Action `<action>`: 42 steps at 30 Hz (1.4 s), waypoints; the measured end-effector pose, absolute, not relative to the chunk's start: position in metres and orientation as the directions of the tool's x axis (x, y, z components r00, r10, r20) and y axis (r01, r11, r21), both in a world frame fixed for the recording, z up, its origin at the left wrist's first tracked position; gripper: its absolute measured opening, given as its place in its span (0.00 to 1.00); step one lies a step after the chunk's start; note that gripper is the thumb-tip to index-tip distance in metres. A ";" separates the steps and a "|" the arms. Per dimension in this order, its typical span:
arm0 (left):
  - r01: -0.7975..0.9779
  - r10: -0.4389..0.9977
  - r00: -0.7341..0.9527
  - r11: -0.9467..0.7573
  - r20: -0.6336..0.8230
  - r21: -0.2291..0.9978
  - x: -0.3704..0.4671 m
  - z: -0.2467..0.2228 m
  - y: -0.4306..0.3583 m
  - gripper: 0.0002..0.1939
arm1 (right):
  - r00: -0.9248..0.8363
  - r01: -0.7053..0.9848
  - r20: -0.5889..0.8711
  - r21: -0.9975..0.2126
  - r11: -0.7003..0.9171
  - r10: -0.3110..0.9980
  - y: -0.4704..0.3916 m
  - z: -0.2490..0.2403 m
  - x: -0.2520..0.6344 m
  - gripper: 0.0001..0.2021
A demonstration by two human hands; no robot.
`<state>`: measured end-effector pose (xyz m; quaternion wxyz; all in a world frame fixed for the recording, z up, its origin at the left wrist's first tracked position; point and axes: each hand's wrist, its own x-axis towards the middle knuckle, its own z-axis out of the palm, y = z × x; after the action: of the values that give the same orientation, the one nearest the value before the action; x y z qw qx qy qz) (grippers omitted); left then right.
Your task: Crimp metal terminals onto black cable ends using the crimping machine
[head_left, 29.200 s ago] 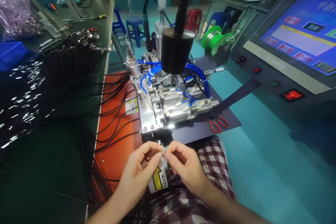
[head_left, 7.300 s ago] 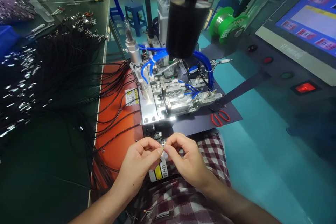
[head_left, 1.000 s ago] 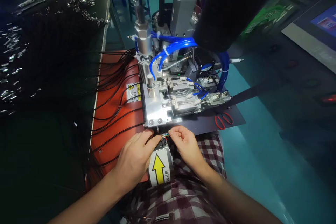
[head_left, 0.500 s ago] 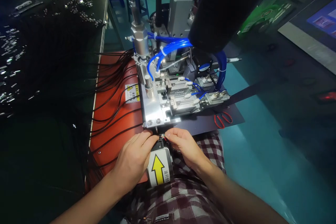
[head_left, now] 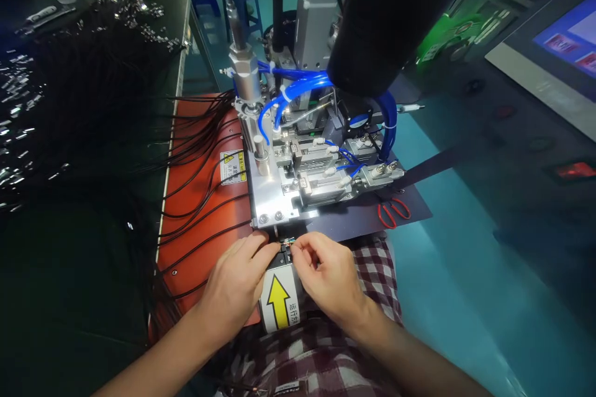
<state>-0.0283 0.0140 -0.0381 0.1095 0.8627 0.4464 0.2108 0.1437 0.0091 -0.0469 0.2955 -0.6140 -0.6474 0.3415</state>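
At the front edge of a metal machine (head_left: 274, 198), my two hands meet over a small black fixture (head_left: 282, 257). My left hand (head_left: 239, 270) is closed at the fixture's left side, thumb and forefinger pressed together; what they pinch is hidden. On the right side my right hand (head_left: 328, 270) is closed too, thumb and fingertips together at tiny coloured wire ends (head_left: 289, 241). Just below the fixture is a white label with a yellow arrow (head_left: 279, 303). Black cables (head_left: 205, 198) run across an orange-red plate (head_left: 186, 254) towards the machine.
Red-handled scissors (head_left: 393, 213) lie on the dark plate right of my hands. Blue air tubes (head_left: 307, 82) arch over the machine, and a thick black cylinder (head_left: 386, 25) hangs above. A large pile of black cables (head_left: 93, 74) covers the left table. Blue stools (head_left: 243, 3) stand behind.
My right hand has turned and its fingers have curled more at the fixture, and coloured wire ends now show between the hands. My left hand has hardly moved. The camera view has shifted slightly.
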 end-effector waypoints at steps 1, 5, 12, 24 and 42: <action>0.725 0.817 0.512 -0.576 0.264 0.377 -0.029 -0.038 0.014 0.12 | -0.104 0.633 0.011 -0.770 0.075 0.995 0.010 -0.045 0.145 0.09; 0.722 0.820 0.512 -0.572 0.255 0.390 -0.029 -0.037 0.014 0.13 | -0.099 0.510 -0.067 -0.860 -0.007 0.993 0.016 -0.050 0.148 0.08; 0.697 0.850 0.490 -0.514 0.192 0.500 -0.029 -0.038 0.014 0.14 | -0.188 -0.037 -0.422 -0.899 -0.435 0.887 0.020 -0.071 0.150 0.15; 0.714 0.846 0.494 -0.526 0.200 0.462 -0.028 -0.035 0.015 0.14 | -0.099 0.017 -0.354 -0.935 -0.354 0.930 0.019 -0.075 0.139 0.13; 0.699 0.875 0.465 -0.454 0.130 0.553 -0.027 -0.035 0.015 0.13 | -0.120 -0.094 -0.374 -0.918 -0.386 0.920 0.021 -0.075 0.138 0.10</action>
<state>-0.0273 0.0150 -0.0353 0.2170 0.8280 0.4753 0.2033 0.1375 0.0207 -0.0749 0.3959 -0.5320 -0.3879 0.6401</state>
